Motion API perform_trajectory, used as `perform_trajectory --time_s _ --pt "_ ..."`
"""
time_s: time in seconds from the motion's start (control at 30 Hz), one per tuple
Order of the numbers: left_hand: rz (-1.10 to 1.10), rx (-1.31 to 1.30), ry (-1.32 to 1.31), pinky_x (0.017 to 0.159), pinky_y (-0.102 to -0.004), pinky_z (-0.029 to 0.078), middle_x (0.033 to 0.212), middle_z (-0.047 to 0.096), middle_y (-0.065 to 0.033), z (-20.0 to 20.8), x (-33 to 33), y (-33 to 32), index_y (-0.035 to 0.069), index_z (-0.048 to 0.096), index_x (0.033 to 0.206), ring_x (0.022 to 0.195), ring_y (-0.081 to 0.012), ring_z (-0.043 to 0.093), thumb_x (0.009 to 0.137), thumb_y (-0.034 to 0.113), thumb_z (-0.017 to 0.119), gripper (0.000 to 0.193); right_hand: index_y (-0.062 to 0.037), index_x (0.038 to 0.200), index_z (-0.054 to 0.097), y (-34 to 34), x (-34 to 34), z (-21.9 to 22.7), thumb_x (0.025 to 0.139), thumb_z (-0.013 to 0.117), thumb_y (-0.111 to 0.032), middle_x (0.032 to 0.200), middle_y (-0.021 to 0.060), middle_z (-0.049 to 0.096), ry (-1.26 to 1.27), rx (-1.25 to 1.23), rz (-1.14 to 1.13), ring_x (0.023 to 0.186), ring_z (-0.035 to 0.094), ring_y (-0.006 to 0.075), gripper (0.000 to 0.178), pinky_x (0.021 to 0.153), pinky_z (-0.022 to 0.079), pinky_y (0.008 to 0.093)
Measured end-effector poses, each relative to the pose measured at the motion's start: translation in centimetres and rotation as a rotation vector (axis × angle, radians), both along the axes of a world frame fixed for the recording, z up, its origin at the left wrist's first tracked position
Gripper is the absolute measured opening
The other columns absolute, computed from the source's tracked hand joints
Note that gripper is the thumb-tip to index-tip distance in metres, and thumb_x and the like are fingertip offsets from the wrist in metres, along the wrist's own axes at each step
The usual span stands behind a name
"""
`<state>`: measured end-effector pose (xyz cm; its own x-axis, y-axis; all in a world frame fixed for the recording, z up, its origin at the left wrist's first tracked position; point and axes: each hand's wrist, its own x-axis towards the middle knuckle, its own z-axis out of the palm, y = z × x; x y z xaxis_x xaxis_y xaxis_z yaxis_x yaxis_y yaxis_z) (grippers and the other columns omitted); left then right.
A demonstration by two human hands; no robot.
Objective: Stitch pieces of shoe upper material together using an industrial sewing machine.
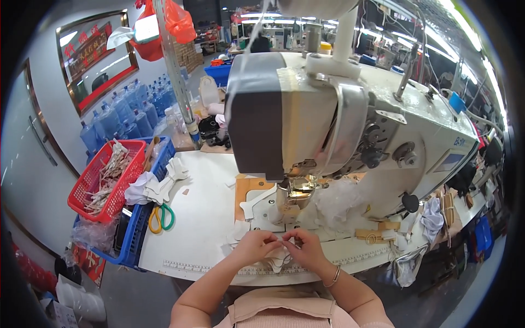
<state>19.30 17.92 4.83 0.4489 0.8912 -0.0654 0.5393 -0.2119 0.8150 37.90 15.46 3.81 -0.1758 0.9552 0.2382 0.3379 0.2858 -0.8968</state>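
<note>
My left hand point(255, 246) and my right hand point(306, 249) meet at the front edge of the white sewing table point(202, 229), fingertips pinched together on a small white cut piece point(280, 257). A loose pile of similar white pieces point(239, 230) lies under and beside my left hand. Just behind my hands stands the large white sewing machine point(350, 126), its needle area point(295, 191) lit by a small lamp. Another white cut piece point(257, 202) lies on the wooden plate to the left of the needle.
A blue crate point(134, 235) at the table's left holds a red basket point(104, 180) of strips, white cut pieces point(158, 186) and yellow-and-green scissors point(161, 217). Blue water bottles point(128, 115) stand behind. Cloth scraps and wooden bits point(383, 232) lie to the right.
</note>
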Motion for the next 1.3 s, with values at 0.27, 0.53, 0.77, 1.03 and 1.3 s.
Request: perform_trajectory --time_s 0.27,0.53,0.77,1.03,1.3 --pt "0.183 -0.408 -0.712 0.055 -0.0206 0.044 0.07 0.059 -0.0024 7.4 1.5 3.9 0.002 0.059 0.079 0.06 -0.0072 0.054 0.08 0.018 0.071 0.02 -0.005 0.101 0.062 1.8 2.1 6.2 0.078 0.065 0.005 0.074 -0.0019 0.052 0.115 0.425 -0.126 0.056 0.041 0.0054 0.026 0.052 0.036 0.0185" --pt "0.225 -0.442 -0.877 0.05 -0.0187 0.036 0.067 0.053 0.0031 7.4 2.5 5.6 0.007 0.057 0.078 0.057 -0.0043 0.047 0.082 0.014 0.067 0.013 -0.0117 0.11 0.063 3.3 2.1 7.8 0.072 0.061 0.012 0.073 0.0059 0.056 -0.162 0.496 -0.094 0.06 0.056 0.0135 0.045 0.056 0.048 0.0242" --pt "0.185 -0.453 -0.859 0.053 -0.0175 0.038 0.07 0.056 0.003 7.6 2.4 6.2 0.007 0.061 0.084 0.06 -0.0038 0.05 0.082 0.013 0.067 0.008 -0.0123 0.111 0.062 3.9 2.1 8.0 0.069 0.059 0.013 0.074 0.0064 0.058 -0.204 0.526 -0.078 0.062 0.057 0.015 0.049 0.058 0.049 0.0246" --pt "0.144 0.745 -0.23 0.065 -0.03 0.052 0.102 0.054 -0.0087 7.3 2.4 2.2 0.002 0.054 0.1 0.075 -0.0189 0.06 0.072 0.014 0.075 0.037 -0.0164 0.111 0.061 3.8 2.9 8.3 0.07 0.062 0.005 0.07 0.0073 0.056 -0.224 0.467 -0.045 0.062 0.057 0.0215 0.046 0.056 0.047 0.031" --pt "0.039 1.223 -0.005 0.071 -0.0309 0.051 0.097 0.055 -0.0061 6.4 2.6 2.3 0.005 0.061 0.1 0.09 -0.0247 0.06 0.068 -0.002 0.066 0.033 -0.0072 0.112 0.061 3.9 2.9 8.4 0.071 0.059 0.014 0.074 0.0073 0.059 -0.196 0.449 0.011 0.063 0.054 0.0121 0.046 0.059 0.046 0.0237"
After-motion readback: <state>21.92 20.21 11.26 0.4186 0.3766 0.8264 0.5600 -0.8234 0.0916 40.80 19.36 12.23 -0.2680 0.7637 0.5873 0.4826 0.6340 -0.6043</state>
